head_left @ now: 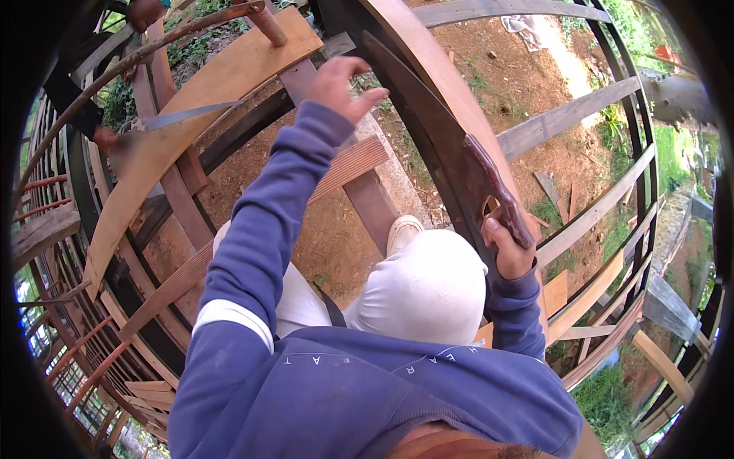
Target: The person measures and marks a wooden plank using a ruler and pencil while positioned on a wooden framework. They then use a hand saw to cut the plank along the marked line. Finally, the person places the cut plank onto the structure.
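My right hand (508, 249) is wrapped round the reddish-brown wooden handle of a handsaw (420, 96). Its long dark blade slants away to the upper left, lying along a long smooth plank (482, 115). Near the blade's far end hovers my left hand (340, 88), thumb and fingers apart and holding nothing. A small gap shows between it and the blade. Some of the right fingers are hidden behind the handle.
A co-worker's hand (108, 140) at the left grips another saw (191, 115) by a broad curved board (206, 88). Wooden ribs and crosspieces (566, 115) surround me. Below lies bare earth with wood scraps (552, 195). A pale cloth (524, 32) lies at the far right.
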Available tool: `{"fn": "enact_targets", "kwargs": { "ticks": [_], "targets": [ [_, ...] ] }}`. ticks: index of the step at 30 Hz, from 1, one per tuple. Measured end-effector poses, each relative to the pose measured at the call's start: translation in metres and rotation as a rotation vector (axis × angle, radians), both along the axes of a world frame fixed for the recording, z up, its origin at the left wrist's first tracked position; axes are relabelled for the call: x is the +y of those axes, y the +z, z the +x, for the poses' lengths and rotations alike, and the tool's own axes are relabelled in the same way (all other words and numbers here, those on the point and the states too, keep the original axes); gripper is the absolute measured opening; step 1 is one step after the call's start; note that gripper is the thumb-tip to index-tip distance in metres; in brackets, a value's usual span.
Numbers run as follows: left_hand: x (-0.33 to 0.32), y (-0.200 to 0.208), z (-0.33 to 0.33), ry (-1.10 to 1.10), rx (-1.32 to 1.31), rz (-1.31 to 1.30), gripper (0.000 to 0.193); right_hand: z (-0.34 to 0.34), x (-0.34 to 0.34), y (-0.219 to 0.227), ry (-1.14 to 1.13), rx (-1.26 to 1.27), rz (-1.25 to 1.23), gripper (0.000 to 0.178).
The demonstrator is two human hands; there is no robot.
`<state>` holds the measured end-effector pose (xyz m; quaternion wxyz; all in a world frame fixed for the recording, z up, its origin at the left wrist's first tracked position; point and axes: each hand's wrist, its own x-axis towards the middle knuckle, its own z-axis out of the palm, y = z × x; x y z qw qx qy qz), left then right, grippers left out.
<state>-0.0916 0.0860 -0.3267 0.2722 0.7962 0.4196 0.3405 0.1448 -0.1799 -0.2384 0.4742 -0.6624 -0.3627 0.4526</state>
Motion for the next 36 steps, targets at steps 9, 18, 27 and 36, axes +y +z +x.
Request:
{"fn": "enact_targets", "kwargs": {
  "ticks": [9,18,27,36],
  "targets": [
    [-0.061,-0.131,-0.154,-0.233,0.617,-1.303,0.093,0.000,-0.028,-0.054,-0.037,-0.032,-0.145,0.012],
    [-0.133,-0.098,-0.129,0.107,0.924,-0.372,0.048,-0.012,-0.008,-0.072,0.016,-0.074,-0.149,0.010],
    [-0.098,-0.114,-0.163,-0.059,0.646,-0.782,0.071,-0.019,-0.008,-0.069,0.049,-0.124,-0.122,0.011],
    [-0.145,-0.107,-0.133,0.050,0.902,-0.655,0.080,-0.018,-0.007,-0.072,0.047,-0.119,-0.165,0.010]
  ]
}}
